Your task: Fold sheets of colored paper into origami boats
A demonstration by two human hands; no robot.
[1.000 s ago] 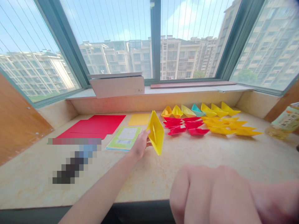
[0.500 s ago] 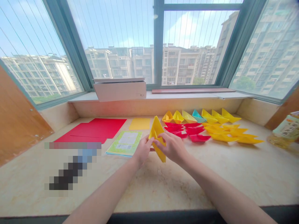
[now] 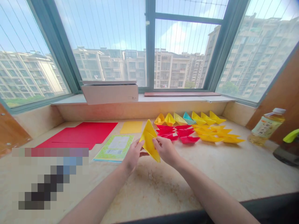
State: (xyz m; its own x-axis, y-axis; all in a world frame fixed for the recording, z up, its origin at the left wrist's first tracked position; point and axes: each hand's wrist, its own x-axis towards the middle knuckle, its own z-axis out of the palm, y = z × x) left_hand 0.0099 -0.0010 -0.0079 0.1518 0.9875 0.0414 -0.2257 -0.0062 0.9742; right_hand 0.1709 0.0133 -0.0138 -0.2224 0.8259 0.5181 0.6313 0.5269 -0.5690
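A folded piece of yellow paper [image 3: 149, 138], shaped like a pointed boat, is held upright above the counter between both hands. My left hand [image 3: 133, 155] pinches its left edge, thumb in front and fingers behind. On the right side, my right hand [image 3: 166, 150] grips the paper with thumb and fingertips. Behind the hands, to the right, stand rows of folded paper boats: red ones [image 3: 188, 140], yellow ones [image 3: 211, 138] and a turquoise one [image 3: 188, 118] in the back row.
Red sheets [image 3: 93, 132] and a yellow sheet [image 3: 131, 127] lie at the back left. A green booklet [image 3: 114, 146] is by my left hand, near a blurred-out patch [image 3: 50, 177]. At right stand a bottle [image 3: 266, 127] and a dark container [image 3: 288, 152]. A white box [image 3: 109, 93] rests on the sill.
The view has swung to the right, bringing more of the bottle and the dark container into sight. The yellow paper is turned so a flatter face shows, and my right fingers have shifted to its edge.
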